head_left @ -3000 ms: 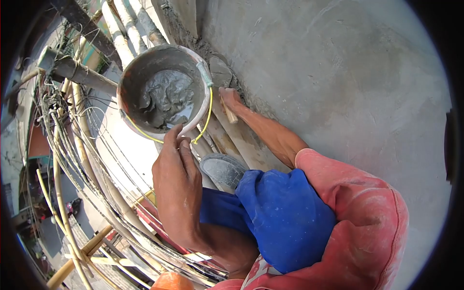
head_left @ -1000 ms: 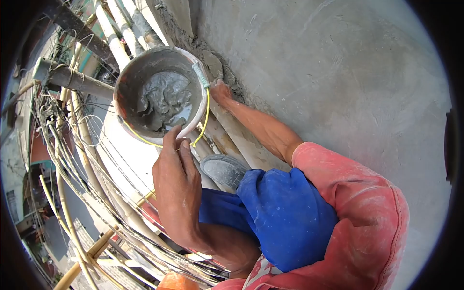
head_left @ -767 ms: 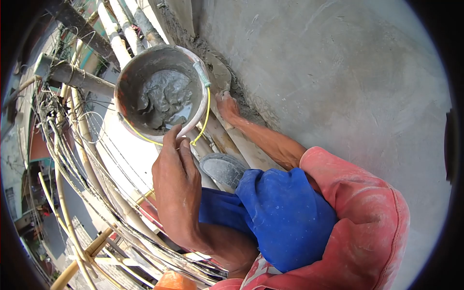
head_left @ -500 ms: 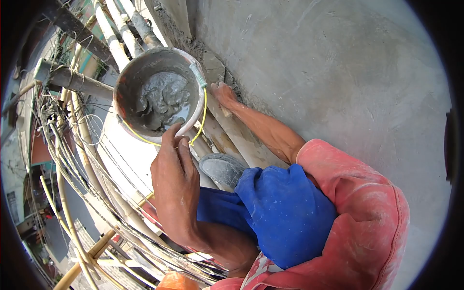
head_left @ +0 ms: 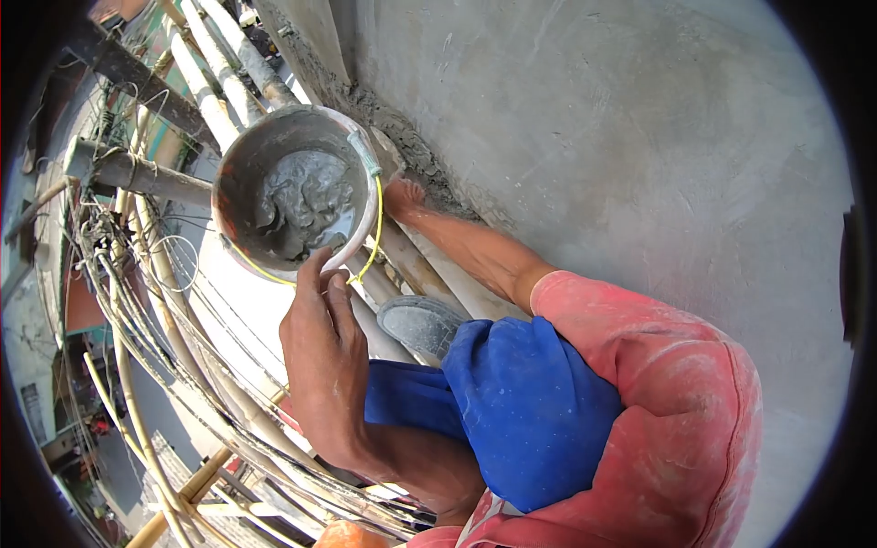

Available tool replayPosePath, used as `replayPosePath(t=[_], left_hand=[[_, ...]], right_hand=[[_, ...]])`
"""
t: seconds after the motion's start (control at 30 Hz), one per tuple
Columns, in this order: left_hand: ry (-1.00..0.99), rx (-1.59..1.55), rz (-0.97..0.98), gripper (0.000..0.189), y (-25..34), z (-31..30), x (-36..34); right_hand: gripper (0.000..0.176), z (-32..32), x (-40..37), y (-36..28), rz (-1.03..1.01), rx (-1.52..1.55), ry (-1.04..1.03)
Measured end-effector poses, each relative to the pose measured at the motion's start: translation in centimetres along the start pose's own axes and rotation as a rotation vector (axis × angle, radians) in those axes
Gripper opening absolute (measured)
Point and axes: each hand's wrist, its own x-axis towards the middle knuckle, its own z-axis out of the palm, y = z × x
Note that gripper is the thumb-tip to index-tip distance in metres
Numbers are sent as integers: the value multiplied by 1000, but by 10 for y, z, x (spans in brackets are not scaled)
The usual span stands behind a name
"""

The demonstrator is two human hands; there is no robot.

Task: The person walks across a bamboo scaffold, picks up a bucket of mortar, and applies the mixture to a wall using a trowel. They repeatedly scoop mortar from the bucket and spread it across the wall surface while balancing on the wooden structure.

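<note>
A round bucket (head_left: 225, 196) with wet grey mortar (head_left: 306, 196) inside stands tilted toward me on the poles. Its yellow wire handle (head_left: 377, 228) with a pale grip hangs down over the near right side. My left hand (head_left: 320, 338) pinches the bucket's near rim, index finger over the edge and thumb beside it. Between the bucket and the wall, my right hand (head_left: 404, 196) reaches down with curled fingers at the wall's foot. The bucket's rim partly hides its fingertips, and whatever they hold cannot be made out.
A smooth grey plastered wall (head_left: 621, 137) fills the right side, with rough mortar (head_left: 402, 128) along its foot. Bamboo poles (head_left: 215, 82) and bundled cables (head_left: 183, 338) lie left, high above the ground. My boot (head_left: 420, 324) rests on the poles below the bucket.
My right hand has moved left along the wall's foot, closer behind the bucket, uncovering more rough mortar. My left hand remains at the rim. The view has shifted slightly.
</note>
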Motion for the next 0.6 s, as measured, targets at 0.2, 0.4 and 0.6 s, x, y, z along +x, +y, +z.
replayPosePath(t=[0.2,0.4,0.6], left_hand=[[3,-10,-37,28,2,-3,-4],[-29,-6,-49,28,8,-4,-3],[-6,0,15,29,3,3,-2]], right_hand=[[40,-169,-83,-49,76,166,-201],[44,-213,-105,-34,121,216,-274],[43,-204,-118,-18,146,243,-298]])
